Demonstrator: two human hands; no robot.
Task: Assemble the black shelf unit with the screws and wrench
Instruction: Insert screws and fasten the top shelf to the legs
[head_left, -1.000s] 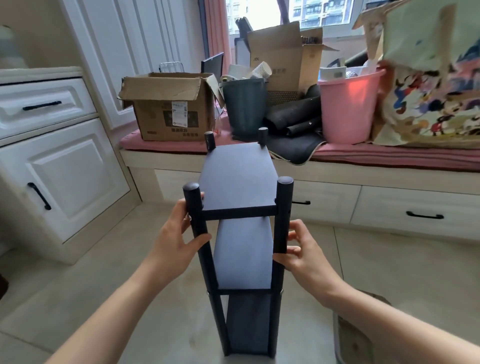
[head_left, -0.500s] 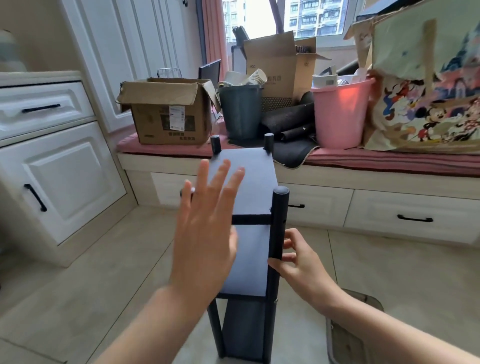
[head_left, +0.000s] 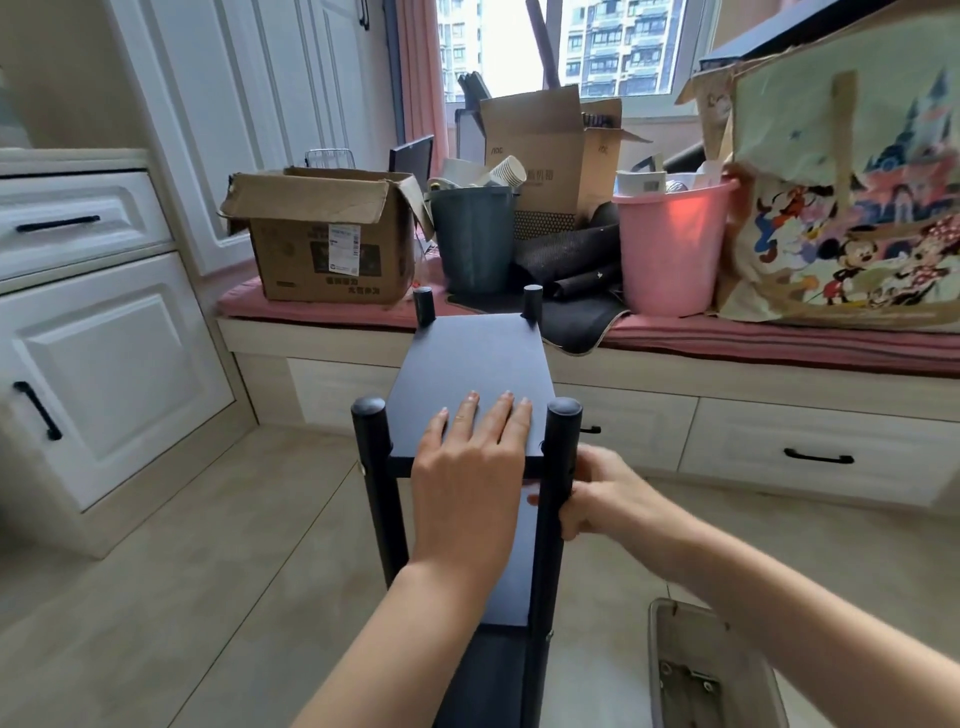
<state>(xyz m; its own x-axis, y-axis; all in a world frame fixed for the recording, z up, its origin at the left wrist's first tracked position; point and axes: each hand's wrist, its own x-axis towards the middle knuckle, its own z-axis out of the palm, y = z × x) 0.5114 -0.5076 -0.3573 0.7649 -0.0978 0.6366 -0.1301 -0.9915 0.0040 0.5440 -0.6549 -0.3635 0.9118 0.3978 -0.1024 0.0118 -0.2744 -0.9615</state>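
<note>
The black shelf unit (head_left: 470, 364) stands upright on the tiled floor in front of me, with round black posts at its four corners and several dark boards stacked below one another. My left hand (head_left: 470, 467) lies flat on the near end of the top board, fingers straight and together. My right hand (head_left: 597, 493) grips the near right post (head_left: 561, 431) just under the top board. No screws or wrench show clearly in view.
A window seat with a pink cushion (head_left: 753, 338) behind the shelf holds a cardboard box (head_left: 327, 244), a grey bin (head_left: 472, 239), a pink bucket (head_left: 670, 249) and a cartoon-print bag (head_left: 852, 208). White cabinets (head_left: 104, 353) stand left. A grey tray (head_left: 711, 670) sits on the floor lower right.
My left hand let go of the near left post, lifted with fingers spread, and has come down flat on the top board. My right hand stays on the right post.
</note>
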